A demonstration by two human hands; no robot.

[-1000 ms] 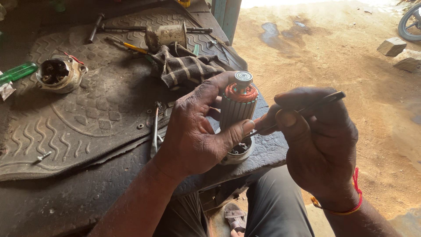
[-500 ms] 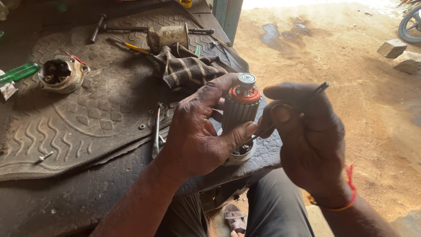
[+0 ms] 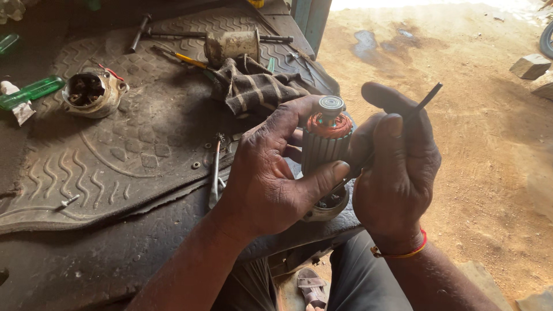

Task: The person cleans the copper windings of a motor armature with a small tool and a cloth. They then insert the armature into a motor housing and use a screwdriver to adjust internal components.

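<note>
My left hand [image 3: 265, 173] grips a motor armature [image 3: 324, 144] upright, a ribbed grey cylinder with red-orange copper windings and a round metal bearing on top. Its lower end sits in a round metal housing [image 3: 328, 207] at the bench edge. My right hand [image 3: 397, 167] is closed on a thin dark metal rod [image 3: 429, 98] whose end sticks up past the thumb. The lower end of the rod is hidden between hand and armature. A red thread band circles my right wrist.
A black rubber mat [image 3: 115, 155] covers the bench. On it lie a round motor end cap [image 3: 92, 92], a green-handled screwdriver [image 3: 31, 91], a checked rag [image 3: 259, 86], a cylindrical metal part [image 3: 233, 45], a thin tool [image 3: 214, 170] and loose screws. Dirt ground lies to the right.
Both hands shifted slightly on the armature; my right hand rose and closed in against its side, with the rod end now pointing more upward.
</note>
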